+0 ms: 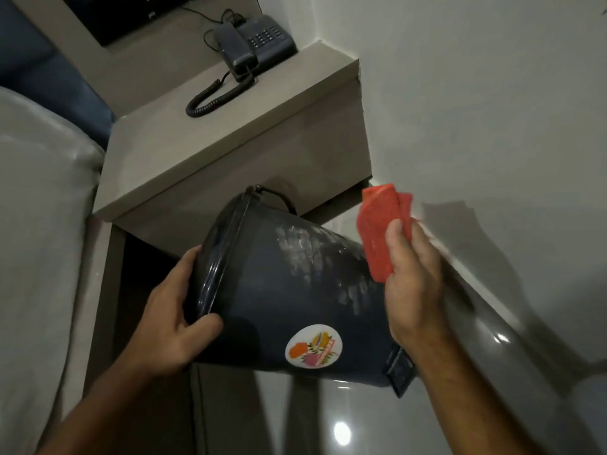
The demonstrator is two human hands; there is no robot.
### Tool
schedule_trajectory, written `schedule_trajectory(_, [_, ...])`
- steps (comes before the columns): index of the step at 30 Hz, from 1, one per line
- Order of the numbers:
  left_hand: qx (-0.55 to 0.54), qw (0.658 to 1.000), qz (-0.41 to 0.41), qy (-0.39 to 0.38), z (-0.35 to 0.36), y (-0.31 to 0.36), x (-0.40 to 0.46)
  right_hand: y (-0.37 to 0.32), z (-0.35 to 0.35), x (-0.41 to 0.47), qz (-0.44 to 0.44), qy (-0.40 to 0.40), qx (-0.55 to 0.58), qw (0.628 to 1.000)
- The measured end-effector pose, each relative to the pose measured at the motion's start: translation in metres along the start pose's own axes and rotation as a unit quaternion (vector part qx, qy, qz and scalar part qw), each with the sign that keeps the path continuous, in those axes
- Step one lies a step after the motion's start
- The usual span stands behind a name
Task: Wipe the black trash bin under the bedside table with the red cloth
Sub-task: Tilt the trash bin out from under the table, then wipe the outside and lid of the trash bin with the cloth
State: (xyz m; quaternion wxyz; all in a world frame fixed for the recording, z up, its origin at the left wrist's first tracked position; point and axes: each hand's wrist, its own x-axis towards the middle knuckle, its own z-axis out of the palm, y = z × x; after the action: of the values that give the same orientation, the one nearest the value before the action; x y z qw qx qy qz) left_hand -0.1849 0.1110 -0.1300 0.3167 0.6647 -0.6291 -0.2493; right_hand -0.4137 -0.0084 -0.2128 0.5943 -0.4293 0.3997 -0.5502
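The black trash bin (279, 297) is lifted off the floor and tipped on its side, its mouth facing left and its base to the right. A round fruit sticker sits on its lower side and whitish smears mark its upper side. My left hand (170, 310) grips the bin's rim, thumb on the outside. My right hand (414, 277) holds the folded red cloth (381, 224) against the bin's upper right side near the base.
The beige bedside table (236, 133) stands just behind the bin, carrying a dark corded telephone (253, 44). A bed with pale bedding (42, 224) fills the left. A white wall (492, 110) is to the right, glossy grey floor (361, 421) below.
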Motion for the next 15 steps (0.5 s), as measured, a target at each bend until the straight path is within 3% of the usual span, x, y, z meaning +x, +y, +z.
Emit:
schedule_trajectory(4, [0.009, 1.000, 0.003, -0.003, 0.002, 0.003, 0.005, 0.012, 0.030, -0.021, 0.016, -0.134, -0.079, 0.988])
schedule_trajectory(8, [0.044, 0.999, 0.007, 0.028, 0.000, 0.014, 0.007, 0.018, 0.039, -0.018, 0.000, -0.159, -0.090, 0.983])
schedule_trajectory(12, [0.152, 0.984, 0.090, 0.027, -0.002, 0.040, 0.015, 0.019, 0.062, -0.017, -0.106, -0.225, -0.134, 0.959])
schedule_trajectory(15, [0.210, 0.973, 0.087, 0.040, -0.004, 0.037, 0.016, 0.021, 0.077, -0.013, -0.177, -0.258, -0.204, 0.928])
